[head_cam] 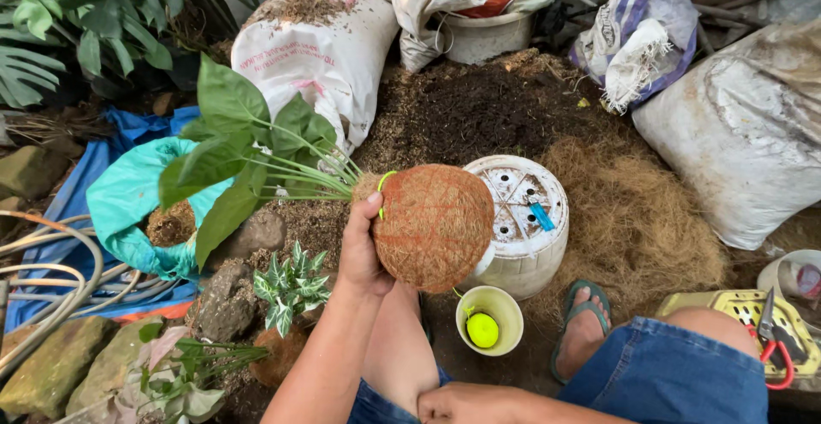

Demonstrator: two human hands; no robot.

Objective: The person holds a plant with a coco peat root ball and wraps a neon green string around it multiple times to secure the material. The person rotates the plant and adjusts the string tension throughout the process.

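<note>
— Holding it up at arm's height, is that the left hand (pixel 361 249) on the fibre ball (pixel 432 226)?

— Yes. Its fingers are clamped on the ball's left side, near the neck where the stems come out, thumb on top. The ball sits just to the right of the palm, lifted above the upturned white bucket (pixel 522 223) behind it.

— And which way does the whole thing run?

— Its long axis lies nearly level, left to right: the round coir ball on the right, the leafy plant (pixel 235 155) stretching off to the left. A loop of yellow-green string (pixel 382 186) shows at the neck.

— The other hand?

— The right hand (pixel 466 404) rests low on the knee, well apart from the ball, so the left is the nearer one by far. Whether its fingers are closed or spread, I cannot tell; only the back of it shows.

— Count what's about.

— One ball, one plant in it. One pale cup (pixel 490 315) below with one roll of yellow-green string inside. One yellow basket (pixel 753 317) at the right holding red-handled shears (pixel 774 347).
</note>
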